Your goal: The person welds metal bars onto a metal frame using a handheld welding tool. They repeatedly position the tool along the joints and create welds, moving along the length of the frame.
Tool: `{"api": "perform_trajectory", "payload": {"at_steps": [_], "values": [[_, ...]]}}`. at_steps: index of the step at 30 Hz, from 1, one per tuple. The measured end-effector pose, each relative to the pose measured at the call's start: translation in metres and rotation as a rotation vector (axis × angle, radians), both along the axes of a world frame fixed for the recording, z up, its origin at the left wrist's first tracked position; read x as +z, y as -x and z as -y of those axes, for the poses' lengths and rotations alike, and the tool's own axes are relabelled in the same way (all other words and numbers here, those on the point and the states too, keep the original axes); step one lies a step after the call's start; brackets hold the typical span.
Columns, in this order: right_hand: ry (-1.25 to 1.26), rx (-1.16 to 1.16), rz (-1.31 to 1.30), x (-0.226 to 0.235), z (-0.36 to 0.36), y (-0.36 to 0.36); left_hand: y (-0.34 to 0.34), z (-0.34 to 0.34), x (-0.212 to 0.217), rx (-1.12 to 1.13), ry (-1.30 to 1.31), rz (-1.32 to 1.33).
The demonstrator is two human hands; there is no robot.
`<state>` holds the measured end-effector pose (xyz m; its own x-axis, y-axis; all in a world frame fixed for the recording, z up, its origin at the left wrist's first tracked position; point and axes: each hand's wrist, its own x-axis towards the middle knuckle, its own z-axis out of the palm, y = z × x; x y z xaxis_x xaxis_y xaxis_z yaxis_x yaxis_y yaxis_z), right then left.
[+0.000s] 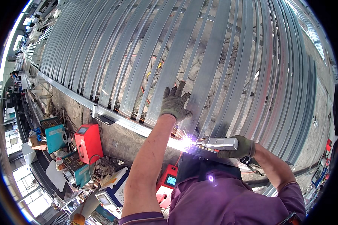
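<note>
My left hand, in a grey-green work glove, lies with fingers spread on the flat grey metal bars of a long slatted frame. In a dark glove, my right hand is wrapped round a silver handheld welding gun. The gun's tip points left at the near edge of the frame. A bright violet-white welding arc glows there, throwing sparks toward my left hand. Its glare hides the joint itself. The metal edge rail runs from the arc toward the far left.
Left of my body stand a red machine, teal machines and a white-and-blue box. Another red unit with a small screen is close by my left arm. Hoses and cables lie on the floor beneath the bars.
</note>
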<state>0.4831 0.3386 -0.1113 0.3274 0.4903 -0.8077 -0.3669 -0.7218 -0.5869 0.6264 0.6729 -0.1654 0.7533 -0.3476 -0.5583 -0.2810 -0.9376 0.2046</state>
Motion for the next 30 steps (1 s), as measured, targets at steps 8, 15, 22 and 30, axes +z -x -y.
{"api": "perform_trajectory", "payload": {"at_steps": [8, 15, 22, 30], "values": [[-0.043, -0.058, 0.007, -0.003, 0.006, 0.007, 0.0, -0.001, -0.002, 0.007, 0.009, -0.005], [-0.08, -0.079, 0.025, -0.01, 0.011, 0.014, 0.0, -0.001, -0.003, 0.004, 0.013, 0.008], [-0.084, -0.047, 0.029, -0.003, 0.01, 0.011, 0.001, -0.002, -0.005, -0.003, 0.004, 0.013], [-0.071, -0.053, 0.073, 0.011, 0.015, 0.018, -0.001, -0.002, -0.002, -0.041, -0.015, -0.006]]}}
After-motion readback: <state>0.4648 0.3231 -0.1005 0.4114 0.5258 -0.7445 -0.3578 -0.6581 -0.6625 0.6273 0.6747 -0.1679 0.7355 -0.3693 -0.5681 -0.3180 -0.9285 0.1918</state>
